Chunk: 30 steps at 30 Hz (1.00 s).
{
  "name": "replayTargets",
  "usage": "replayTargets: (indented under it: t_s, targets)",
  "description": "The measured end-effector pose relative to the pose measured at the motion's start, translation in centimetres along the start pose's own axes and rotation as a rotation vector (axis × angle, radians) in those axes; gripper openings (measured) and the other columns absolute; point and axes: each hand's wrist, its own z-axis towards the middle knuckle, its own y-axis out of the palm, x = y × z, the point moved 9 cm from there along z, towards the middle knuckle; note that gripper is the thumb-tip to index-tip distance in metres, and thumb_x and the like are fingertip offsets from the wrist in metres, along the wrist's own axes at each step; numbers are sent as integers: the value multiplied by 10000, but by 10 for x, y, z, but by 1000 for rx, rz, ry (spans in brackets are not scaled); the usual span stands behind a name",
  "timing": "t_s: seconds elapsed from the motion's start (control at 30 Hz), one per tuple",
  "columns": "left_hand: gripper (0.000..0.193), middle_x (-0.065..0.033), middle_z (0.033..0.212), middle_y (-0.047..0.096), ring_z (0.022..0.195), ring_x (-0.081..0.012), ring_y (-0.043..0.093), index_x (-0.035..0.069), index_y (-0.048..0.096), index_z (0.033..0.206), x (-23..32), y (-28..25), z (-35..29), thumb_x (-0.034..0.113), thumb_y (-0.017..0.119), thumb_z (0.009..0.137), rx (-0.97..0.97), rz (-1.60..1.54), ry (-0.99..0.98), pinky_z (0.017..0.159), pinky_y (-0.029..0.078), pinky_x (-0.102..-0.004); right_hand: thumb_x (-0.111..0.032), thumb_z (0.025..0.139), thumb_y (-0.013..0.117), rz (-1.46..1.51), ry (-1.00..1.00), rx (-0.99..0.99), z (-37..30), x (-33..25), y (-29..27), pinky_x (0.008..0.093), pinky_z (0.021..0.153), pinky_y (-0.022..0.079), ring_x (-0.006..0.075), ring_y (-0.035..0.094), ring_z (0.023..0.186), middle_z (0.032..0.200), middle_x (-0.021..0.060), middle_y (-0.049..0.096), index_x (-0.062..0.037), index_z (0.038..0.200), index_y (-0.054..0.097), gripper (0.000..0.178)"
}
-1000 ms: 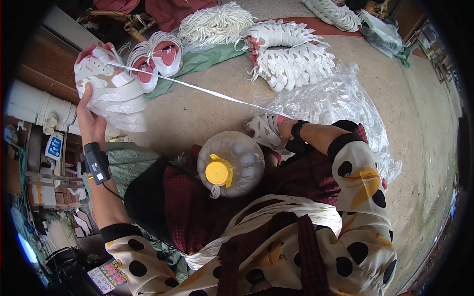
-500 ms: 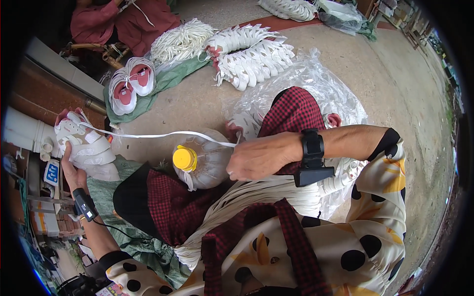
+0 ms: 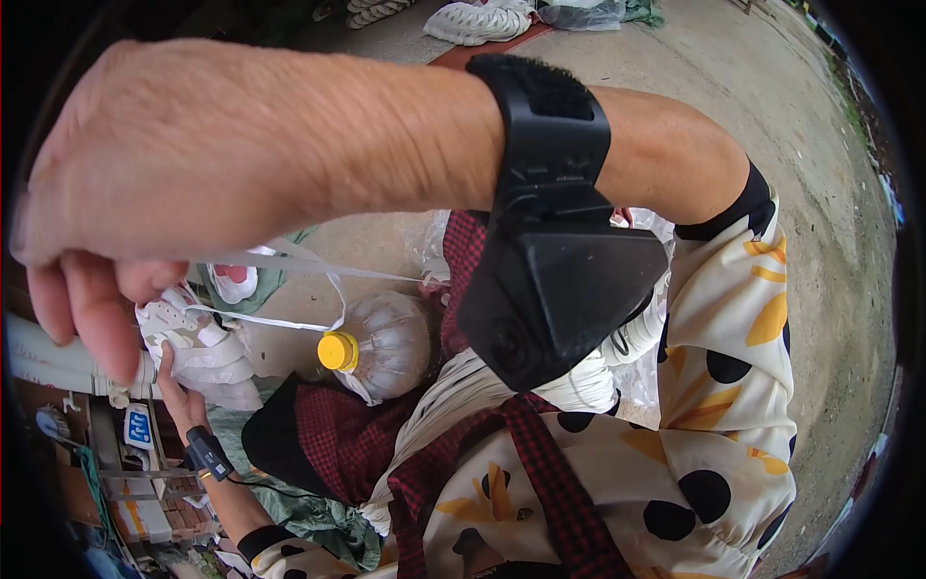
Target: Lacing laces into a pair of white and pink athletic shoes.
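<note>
On the left, my left hand [image 3: 180,396] grips a white shoe upper [image 3: 207,349], fingers at its near side. My right hand [image 3: 145,164] is raised close to the camera, reaching across to the left and hiding much of the scene. Its fingertips look pinched at the far left, with the other fingers hanging loosely. A flat white shoelace [image 3: 260,319] runs from the upper, loops near the bottle and goes back up behind my right hand. The pinch itself is partly hidden. A bundle of white laces [image 3: 439,400] lies over my lap.
A clear plastic bottle [image 3: 391,338] with a yellow cap stands by my knees. Behind it, a white and pink shoe [image 3: 233,280] rests on green sheeting. More white uppers [image 3: 477,21] lie at the back. White pipes [image 3: 72,352] are at the left.
My right hand has swept up and left from beside the bottle, close to the camera. The lace, stretched rightward before, now loops back. The left hand still holds the upper, slightly lower.
</note>
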Motion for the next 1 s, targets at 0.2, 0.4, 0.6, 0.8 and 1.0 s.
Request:
replayTargets:
  t_s: [0.2, 0.4, 0.6, 0.8, 1.0]
  targets:
    - [609, -128, 1382, 552, 1248, -278, 524, -3, 455, 1408, -7, 36, -14, 287, 671, 918, -43, 74, 7, 1099, 351, -395, -388, 987, 481, -64, 248, 97, -27, 28, -49, 231, 607, 483, 79, 652, 828, 982, 53, 731, -66, 1042, 724, 408]
    - [542, -141, 1346, 582, 1208, -271, 568, -38, 471, 1385, 10, 70, -29, 212, 645, 937, -140, 12, 25, 1067, 401, -382, -405, 1012, 447, -190, 493, 135, -76, 31, -122, 223, 622, 487, 96, 659, 910, 1049, 70, 715, -58, 1105, 696, 436]
    - [407, -125, 1136, 696, 976, -197, 682, -47, 611, 1228, 17, 139, -57, 190, 700, 909, -179, 66, 169, 907, 517, -323, -422, 1038, 414, -302, 596, 115, -55, 65, -158, 216, 637, 492, 112, 667, 992, 1116, 87, 700, -51, 1169, 668, 468]
    - [340, -110, 1065, 713, 926, -159, 683, -42, 654, 1169, 38, 157, -108, 160, 710, 901, -234, 240, 336, 839, 541, -309, -455, 1042, 393, 307, 781, 36, -117, 171, 50, 296, 642, 562, 241, 626, 1090, 1261, 157, 609, 45, 1289, 558, 582]
    - [349, -132, 1035, 724, 948, -216, 676, -38, 654, 1162, 27, 149, -101, 147, 711, 872, -70, 605, 580, 866, 512, -353, -406, 1054, 435, 1000, 932, -16, -148, 152, 156, 193, 460, 278, 55, 451, 598, 740, -21, 504, -34, 1028, 571, 397]
